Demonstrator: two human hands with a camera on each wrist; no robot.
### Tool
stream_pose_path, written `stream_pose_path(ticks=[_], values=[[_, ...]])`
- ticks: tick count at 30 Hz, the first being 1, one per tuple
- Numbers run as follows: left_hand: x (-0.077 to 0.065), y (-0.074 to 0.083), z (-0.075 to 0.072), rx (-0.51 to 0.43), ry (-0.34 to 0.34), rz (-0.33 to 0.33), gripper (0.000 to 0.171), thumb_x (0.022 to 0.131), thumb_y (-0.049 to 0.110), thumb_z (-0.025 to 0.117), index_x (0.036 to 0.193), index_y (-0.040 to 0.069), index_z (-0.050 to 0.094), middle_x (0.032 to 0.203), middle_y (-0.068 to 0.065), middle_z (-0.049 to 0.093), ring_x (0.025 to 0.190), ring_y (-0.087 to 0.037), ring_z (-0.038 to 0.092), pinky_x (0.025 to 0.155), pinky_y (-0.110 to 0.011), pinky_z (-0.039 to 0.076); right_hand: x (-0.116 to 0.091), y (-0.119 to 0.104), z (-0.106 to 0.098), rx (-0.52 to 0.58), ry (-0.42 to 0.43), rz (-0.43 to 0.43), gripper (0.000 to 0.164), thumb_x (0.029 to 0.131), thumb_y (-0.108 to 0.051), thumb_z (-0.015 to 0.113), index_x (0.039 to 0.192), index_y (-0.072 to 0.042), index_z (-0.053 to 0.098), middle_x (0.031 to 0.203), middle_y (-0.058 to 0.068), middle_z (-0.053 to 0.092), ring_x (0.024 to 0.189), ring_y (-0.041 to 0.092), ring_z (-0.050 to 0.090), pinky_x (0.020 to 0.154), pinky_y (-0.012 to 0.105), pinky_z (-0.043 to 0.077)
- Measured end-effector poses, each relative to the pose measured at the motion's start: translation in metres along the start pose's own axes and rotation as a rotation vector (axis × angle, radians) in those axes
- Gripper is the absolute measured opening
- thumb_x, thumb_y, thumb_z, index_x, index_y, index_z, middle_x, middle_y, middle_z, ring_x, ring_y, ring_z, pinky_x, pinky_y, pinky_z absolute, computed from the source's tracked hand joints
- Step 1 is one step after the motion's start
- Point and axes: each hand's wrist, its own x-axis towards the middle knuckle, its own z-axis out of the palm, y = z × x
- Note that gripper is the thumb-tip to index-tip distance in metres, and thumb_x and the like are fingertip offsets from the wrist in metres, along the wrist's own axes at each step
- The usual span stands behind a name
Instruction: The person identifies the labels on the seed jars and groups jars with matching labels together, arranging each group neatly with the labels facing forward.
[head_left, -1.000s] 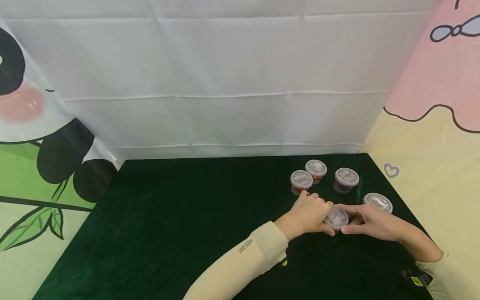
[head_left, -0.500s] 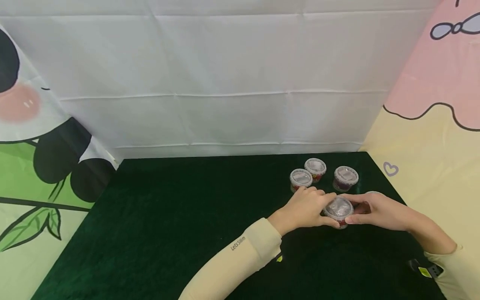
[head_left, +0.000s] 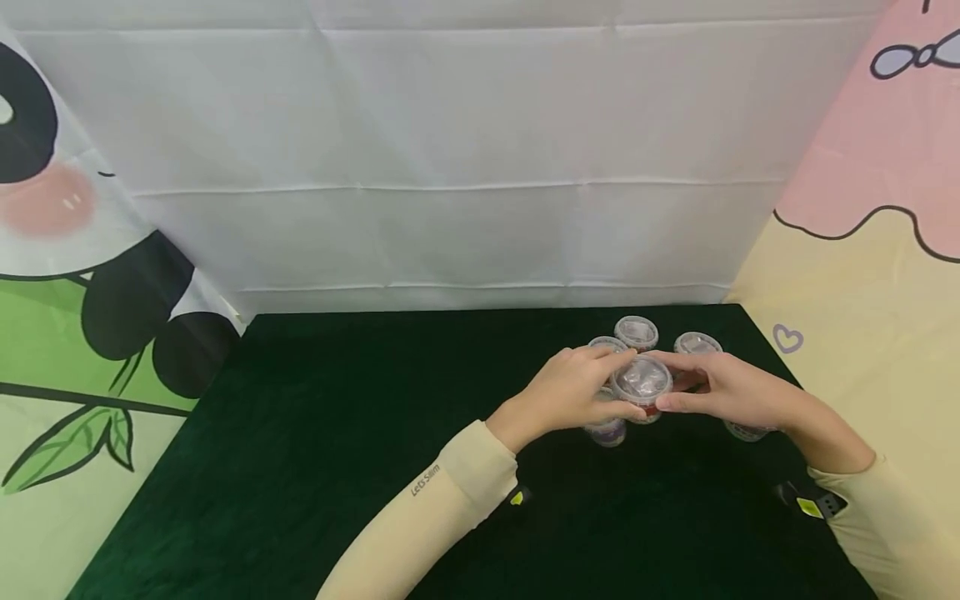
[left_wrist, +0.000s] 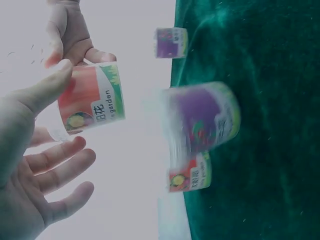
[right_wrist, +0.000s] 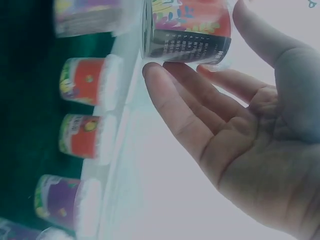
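A small plastic tub [head_left: 642,379] with a clear lid and red flower-picture label is held upright, raised over the table between both hands. My left hand [head_left: 573,387] holds its left side; in the left wrist view the thumb [left_wrist: 47,87] lies against it near the lid, with other fingers spread. My right hand [head_left: 738,392] grips the opposite side, and in the right wrist view its fingertips [right_wrist: 155,72] meet the red tub [right_wrist: 190,30]. A purple-labelled tub [head_left: 606,431] shows on the table below the left hand, blurred in the left wrist view.
On the dark green cloth [head_left: 390,433] behind the hands stand lidded tubs: one at the back [head_left: 637,332], a partly covered one [head_left: 606,342] and one further right [head_left: 697,342]. Another tub [head_left: 745,432] peeks out under the right hand. A white curtain [head_left: 465,167] hangs behind.
Both hands have raised the red tub and carried it away from me and to the left. The purple tub beneath the left hand has come into sight.
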Motion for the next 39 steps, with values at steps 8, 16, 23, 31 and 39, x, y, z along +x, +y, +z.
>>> stream_pose_path(ticks=[8, 16, 23, 31, 39], values=[[-0.009, -0.01, -0.025, -0.197, 0.018, -0.05, 0.075, 0.091, 0.051, 0.074, 0.151, 0.012, 0.049, 0.121, -0.004, 0.059, 0.084, -0.008, 0.057, 0.072, -0.01, 0.047, 0.013, -0.013, -0.008, 0.079, 0.026, -0.021, 0.057, 0.101, -0.015, 0.066, 0.15, 0.002, 0.043, 0.114, 0.003, 0.067, 0.093, 0.019, 0.068, 0.086, 0.027, 0.057], [-0.022, -0.027, -0.051, -0.403, 0.1, -0.094, 0.073, 0.091, 0.04, 0.078, 0.151, 0.011, 0.049, 0.119, -0.002, 0.057, 0.093, -0.012, 0.061, 0.081, -0.016, 0.051, 0.039, -0.032, -0.005, 0.267, 0.044, -0.06, 0.056, 0.105, -0.012, 0.057, 0.155, 0.001, 0.034, 0.129, 0.018, 0.06, 0.105, 0.024, 0.068, 0.088, 0.033, 0.058], [-0.037, -0.045, -0.076, -0.595, 0.161, -0.139, 0.067, 0.096, 0.027, 0.073, 0.153, 0.009, 0.044, 0.124, -0.006, 0.056, 0.095, -0.012, 0.066, 0.091, -0.029, 0.055, 0.07, -0.056, 0.002, 0.412, 0.073, -0.015, 0.053, 0.11, -0.029, 0.047, 0.156, -0.007, 0.035, 0.135, 0.018, 0.058, 0.112, 0.03, 0.067, 0.091, 0.04, 0.057], [-0.056, -0.072, -0.098, -0.722, 0.102, -0.248, 0.069, 0.101, 0.038, 0.064, 0.159, 0.016, 0.034, 0.132, -0.006, 0.055, 0.1, -0.02, 0.067, 0.088, -0.037, 0.056, 0.108, -0.074, 0.016, 0.621, 0.055, -0.004, 0.058, 0.109, -0.038, 0.046, 0.156, -0.006, 0.033, 0.145, 0.017, 0.047, 0.127, 0.034, 0.053, 0.098, 0.043, 0.053], [-0.081, -0.097, -0.097, -0.889, 0.092, -0.401, 0.058, 0.106, 0.034, 0.055, 0.158, 0.017, 0.033, 0.136, -0.01, 0.049, 0.117, -0.027, 0.059, 0.094, -0.041, 0.055, 0.14, -0.081, 0.047, 1.042, -0.007, 0.082, 0.059, 0.109, -0.04, 0.045, 0.152, -0.001, 0.035, 0.145, 0.016, 0.043, 0.127, 0.028, 0.052, 0.11, 0.043, 0.042]])
